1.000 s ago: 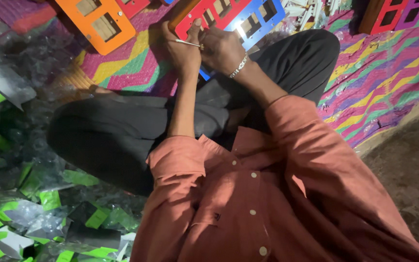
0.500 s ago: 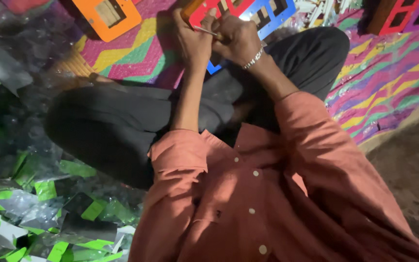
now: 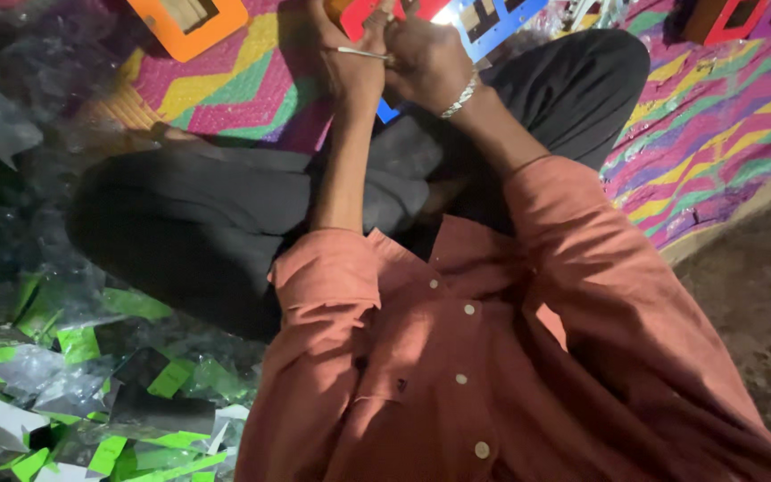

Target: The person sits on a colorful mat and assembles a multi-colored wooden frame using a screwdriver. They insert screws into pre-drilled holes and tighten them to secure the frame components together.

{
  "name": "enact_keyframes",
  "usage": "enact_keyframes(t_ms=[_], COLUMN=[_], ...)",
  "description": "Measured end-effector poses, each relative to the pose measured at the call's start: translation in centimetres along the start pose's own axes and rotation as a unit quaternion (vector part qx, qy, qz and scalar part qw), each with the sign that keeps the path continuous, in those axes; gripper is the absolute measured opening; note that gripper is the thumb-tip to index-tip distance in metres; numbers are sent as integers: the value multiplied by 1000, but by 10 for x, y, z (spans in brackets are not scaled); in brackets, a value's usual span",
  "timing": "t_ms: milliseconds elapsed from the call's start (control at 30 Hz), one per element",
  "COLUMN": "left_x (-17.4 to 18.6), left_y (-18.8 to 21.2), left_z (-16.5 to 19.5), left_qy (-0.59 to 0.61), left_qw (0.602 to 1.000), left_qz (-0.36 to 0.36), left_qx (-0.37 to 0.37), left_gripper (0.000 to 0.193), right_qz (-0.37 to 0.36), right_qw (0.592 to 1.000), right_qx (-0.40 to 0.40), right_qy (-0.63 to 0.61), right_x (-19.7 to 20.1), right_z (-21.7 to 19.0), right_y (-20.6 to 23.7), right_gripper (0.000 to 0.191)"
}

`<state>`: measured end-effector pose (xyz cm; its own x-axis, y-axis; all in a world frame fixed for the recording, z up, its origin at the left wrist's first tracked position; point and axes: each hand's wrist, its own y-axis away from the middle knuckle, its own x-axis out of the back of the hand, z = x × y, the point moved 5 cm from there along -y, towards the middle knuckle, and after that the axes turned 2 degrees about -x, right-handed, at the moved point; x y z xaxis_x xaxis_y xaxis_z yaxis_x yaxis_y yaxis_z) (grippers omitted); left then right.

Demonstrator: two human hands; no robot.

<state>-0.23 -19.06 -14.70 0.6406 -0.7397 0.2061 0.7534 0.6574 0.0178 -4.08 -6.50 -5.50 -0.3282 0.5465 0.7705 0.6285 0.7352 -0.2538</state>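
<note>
Over the striped, many-coloured woven mat (image 3: pixel 225 85), the left hand (image 3: pixel 350 67) and the right hand (image 3: pixel 426 58) meet, each curled shut on a thin silvery metal tool (image 3: pixel 360 54) that lies level between them. Just beyond the hands, on the mat, rest a red plastic frame (image 3: pixel 369 13) and a blue plastic frame (image 3: pixel 493 16), with an orange plastic frame (image 3: pixel 185 22) well apart.

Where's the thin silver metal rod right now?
In the head view the thin silver metal rod sits top centre, pinched between the left hand and right hand, above the crossed legs and just below the blue plastic frame.
</note>
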Motion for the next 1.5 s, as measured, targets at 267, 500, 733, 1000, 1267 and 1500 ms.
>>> enact_keyframes(t_ms=[267, 500, 733, 1000, 1267, 1500], left_x=[1, -4, 3, 5, 2, 13], left_y=[1, 0, 1, 2, -1, -5], left_z=[-14, 4, 12, 9, 9, 16], left_qy=[51, 36, 17, 10, 8, 9], left_qw=[994, 998, 998, 998, 998, 998], left_qz=[-4, -13, 0, -6, -4, 4], left_qx=[101, 56, 54, 56, 60, 60], left_gripper=[75, 63, 63, 67, 69, 63], right_qz=[-14, 23, 27, -17, -39, -102], right_qw=[986, 989, 986, 997, 987, 976], right_qx=[-151, -126, -163, -73, -78, -171], right_qy=[-63, -78, -32, -29, -137, -91], right_x=[20, 28, 9, 13, 19, 33], right_z=[57, 29, 9, -4, -7, 12], right_y=[14, 18, 10, -2, -4, 21], right_gripper=[19, 19, 19, 20, 28, 22])
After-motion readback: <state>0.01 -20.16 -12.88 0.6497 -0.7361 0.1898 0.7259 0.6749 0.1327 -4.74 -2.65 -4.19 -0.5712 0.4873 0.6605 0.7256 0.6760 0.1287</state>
